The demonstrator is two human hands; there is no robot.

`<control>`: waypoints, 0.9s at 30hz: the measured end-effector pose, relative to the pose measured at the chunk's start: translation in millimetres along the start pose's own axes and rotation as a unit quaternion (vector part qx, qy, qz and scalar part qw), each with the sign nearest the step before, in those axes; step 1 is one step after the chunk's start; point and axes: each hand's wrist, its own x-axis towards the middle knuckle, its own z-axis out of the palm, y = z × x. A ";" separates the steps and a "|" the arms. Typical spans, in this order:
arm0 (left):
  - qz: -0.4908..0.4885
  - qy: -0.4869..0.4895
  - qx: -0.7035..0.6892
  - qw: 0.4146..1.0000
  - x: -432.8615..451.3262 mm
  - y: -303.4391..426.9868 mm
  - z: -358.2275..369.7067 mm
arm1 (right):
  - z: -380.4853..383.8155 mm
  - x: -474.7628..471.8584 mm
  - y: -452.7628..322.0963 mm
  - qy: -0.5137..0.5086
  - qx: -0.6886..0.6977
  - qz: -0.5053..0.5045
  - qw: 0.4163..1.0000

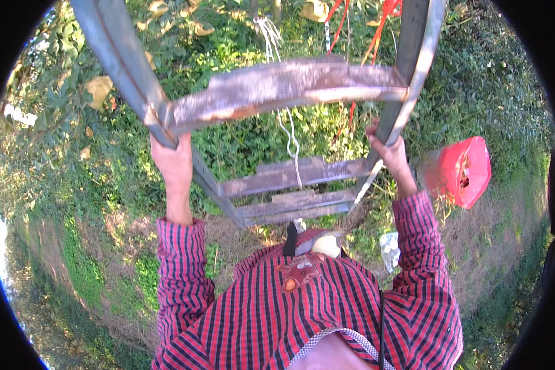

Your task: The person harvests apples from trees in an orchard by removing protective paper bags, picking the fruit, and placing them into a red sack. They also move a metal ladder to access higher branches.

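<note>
Before me stands a metal ladder (pixel 423 41) with flat rungs. My left hand (pixel 172 159) grips its left rail (pixel 120 60), just below the joint with the upper rung (pixel 277 90). On the other side my right hand (pixel 391 152) is wrapped around the right rail, a little below the same rung; its thumb shows, while other fingers are partly behind the metal. Lower rungs (pixel 296 175) run down towards the ground by my body. A looped white cord (pixel 293 145) hangs at the middle of the ladder, passing behind the upper rung.
A pink-red bucket (pixel 475 171) with something inside is at the right. Red ribbons (pixel 379 32) dangle at the top. Brown-yellow leaves or bags (pixel 99 90) hang among foliage at left. A clear plastic item (pixel 390 249) lies below my right forearm. Grass and weeds surround the ladder.
</note>
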 end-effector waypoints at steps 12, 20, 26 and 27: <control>-0.044 0.038 -0.036 0.998 -1.1 -5.2 10.8 | 0.6 1.7 1.9 0.056 -0.004 0.038 0.998; -0.026 0.020 -0.071 0.997 -3.5 -14.1 6.3 | 12.7 -17.7 -73.0 0.161 -0.167 -0.098 0.968; 0.004 -0.018 -0.078 0.997 -1.5 -16.4 -1.1 | 58.8 -0.3 -229.7 0.132 -0.185 -0.360 0.905; -0.017 -0.035 -0.087 0.995 -0.2 -15.9 -2.2 | 69.0 20.1 -251.6 0.093 -0.228 -0.343 0.906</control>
